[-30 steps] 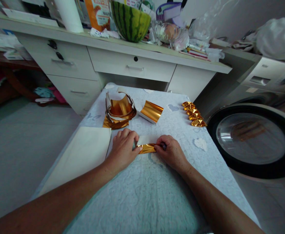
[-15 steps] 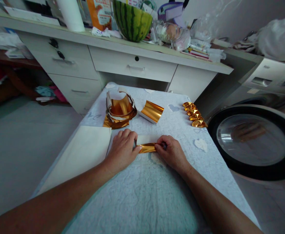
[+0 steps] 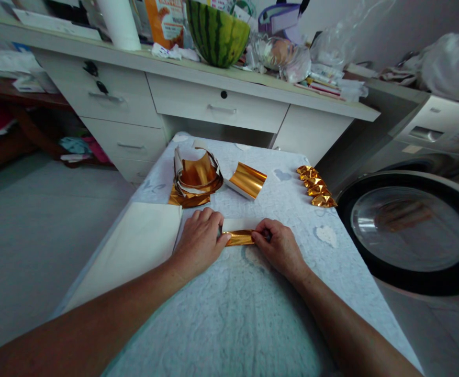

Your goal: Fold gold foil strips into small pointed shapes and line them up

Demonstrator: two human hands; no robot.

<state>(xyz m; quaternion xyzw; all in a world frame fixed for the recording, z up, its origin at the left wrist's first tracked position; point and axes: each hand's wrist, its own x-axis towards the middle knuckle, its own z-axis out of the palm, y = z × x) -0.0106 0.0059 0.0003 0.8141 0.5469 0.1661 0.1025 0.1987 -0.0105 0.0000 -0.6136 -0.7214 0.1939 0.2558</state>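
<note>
A gold foil sheet with a white back (image 3: 240,238) lies on the cloth-covered table, its near edge folded over into a gold strip. My left hand (image 3: 203,235) grips the strip's left end, thumb on the gold. At the right end, my right hand (image 3: 278,243) pinches the strip between thumb and curled fingers. Beyond my hands sit a curled bundle of gold sheets (image 3: 198,173) and a single curved gold sheet (image 3: 248,180). Several folded gold pieces (image 3: 314,187) form a row near the table's right edge.
Pale paper (image 3: 135,241) covers the table's left side. Behind stands a white desk (image 3: 221,107) bearing half a watermelon (image 3: 217,34), a white roll (image 3: 119,23) and plastic bags. A washing machine's open round door (image 3: 410,230) is close on the right.
The whole view has shifted slightly, so things appear a little farther right. Both hands keep their hold on the gold sheet, with no clear movement relative to it.
</note>
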